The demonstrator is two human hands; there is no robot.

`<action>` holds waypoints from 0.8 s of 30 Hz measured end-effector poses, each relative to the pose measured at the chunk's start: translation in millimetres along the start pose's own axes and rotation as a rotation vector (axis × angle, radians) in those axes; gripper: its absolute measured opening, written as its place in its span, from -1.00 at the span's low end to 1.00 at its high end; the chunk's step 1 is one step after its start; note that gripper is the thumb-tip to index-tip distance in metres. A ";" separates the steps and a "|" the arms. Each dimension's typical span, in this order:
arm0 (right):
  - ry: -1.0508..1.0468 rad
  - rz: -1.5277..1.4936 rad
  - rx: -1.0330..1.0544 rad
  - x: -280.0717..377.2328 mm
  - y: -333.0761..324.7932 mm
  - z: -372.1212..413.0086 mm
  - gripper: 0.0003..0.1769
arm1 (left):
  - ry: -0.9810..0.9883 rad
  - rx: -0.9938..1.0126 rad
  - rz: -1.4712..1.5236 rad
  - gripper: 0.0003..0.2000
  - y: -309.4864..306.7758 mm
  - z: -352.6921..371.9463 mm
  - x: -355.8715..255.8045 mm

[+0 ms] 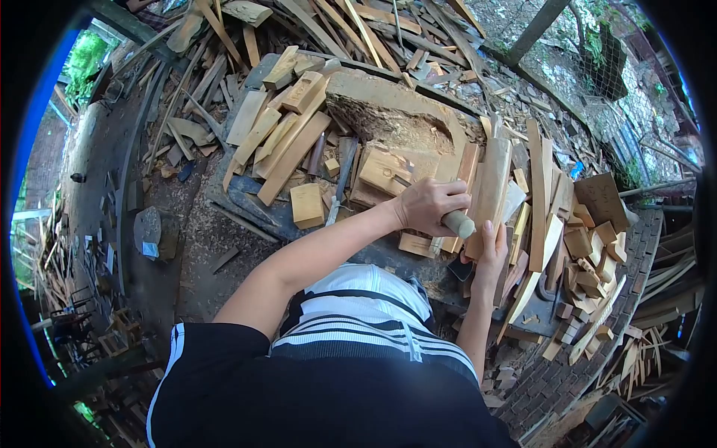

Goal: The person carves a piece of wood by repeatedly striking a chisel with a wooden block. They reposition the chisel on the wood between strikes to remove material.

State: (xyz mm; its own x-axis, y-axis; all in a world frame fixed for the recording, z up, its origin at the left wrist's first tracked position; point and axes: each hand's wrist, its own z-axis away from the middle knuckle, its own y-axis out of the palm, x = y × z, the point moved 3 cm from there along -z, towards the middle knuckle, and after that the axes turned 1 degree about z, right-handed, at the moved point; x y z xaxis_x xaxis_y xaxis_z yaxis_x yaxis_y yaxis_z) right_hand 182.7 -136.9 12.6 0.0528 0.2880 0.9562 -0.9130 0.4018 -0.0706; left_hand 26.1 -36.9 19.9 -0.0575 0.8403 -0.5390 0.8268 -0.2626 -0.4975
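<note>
My left hand (437,207) is closed around a thick, rounded wooden handle (458,224), whose pale blunt end points towards me. What the handle belongs to is hidden by the fingers. Just to the right, my right hand (489,250) grips the near end of a long wooden piece (493,175), thumb on top and the other fingers mostly out of sight. Left of my left hand lies a wooden block (385,170) with a slot in it. Behind it is a thick slab with a rough hollow (373,116).
Stacked wood strips (299,153) and a small block (306,207) lie on the bench's left. More boards (536,194) and a heap of cut blocks (594,261) are on the right. Scrap wood (358,30) covers the ground behind. A stump (155,233) stands at left.
</note>
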 end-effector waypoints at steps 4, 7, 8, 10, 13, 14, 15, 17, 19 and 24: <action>0.017 0.011 -0.009 3.1 5.1 2.0 -0.68 | -0.016 -0.066 -0.013 -0.64 -2.8 1.5 0.9; 0.010 0.022 0.016 2.0 5.7 1.4 -0.67 | -0.044 -0.074 -0.049 -0.64 -0.8 4.9 3.4; 0.012 0.025 0.017 1.4 6.4 1.3 -0.67 | -0.014 -0.078 -0.064 -0.65 1.0 5.0 3.5; 0.006 0.032 0.015 1.3 7.6 1.6 -0.65 | 0.015 -0.086 -0.077 -0.65 2.7 5.4 4.5; -0.016 0.044 0.028 4.4 9.5 3.4 -0.63 | 0.032 -0.070 -0.092 -0.66 3.4 5.4 7.4; -0.017 0.045 0.027 4.1 9.1 3.3 -0.63 | 0.027 -0.068 -0.093 -0.67 3.2 5.2 9.2; -0.012 0.043 0.036 2.9 8.9 3.1 -0.62 | 0.022 -0.065 -0.093 -0.67 3.0 5.2 10.5; -0.007 0.042 0.046 2.3 9.4 3.3 -0.62 | 0.007 -0.075 -0.074 -0.68 -0.2 4.2 10.3; 0.001 0.045 0.035 2.0 10.0 3.8 -0.61 | -0.007 -0.084 -0.053 -0.69 -1.2 3.8 11.4; -0.004 0.040 0.030 2.9 11.5 3.5 -0.63 | -0.049 -0.147 -0.034 -0.69 -5.1 3.6 14.1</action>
State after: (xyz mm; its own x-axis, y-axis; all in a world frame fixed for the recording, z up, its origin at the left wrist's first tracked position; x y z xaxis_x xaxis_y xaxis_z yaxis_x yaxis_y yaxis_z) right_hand 170.9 -134.4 15.6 0.0146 0.2999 0.9539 -0.9260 0.3640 -0.1002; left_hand 19.0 -25.4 12.4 -0.1105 0.8226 -0.5578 0.8969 -0.1592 -0.4125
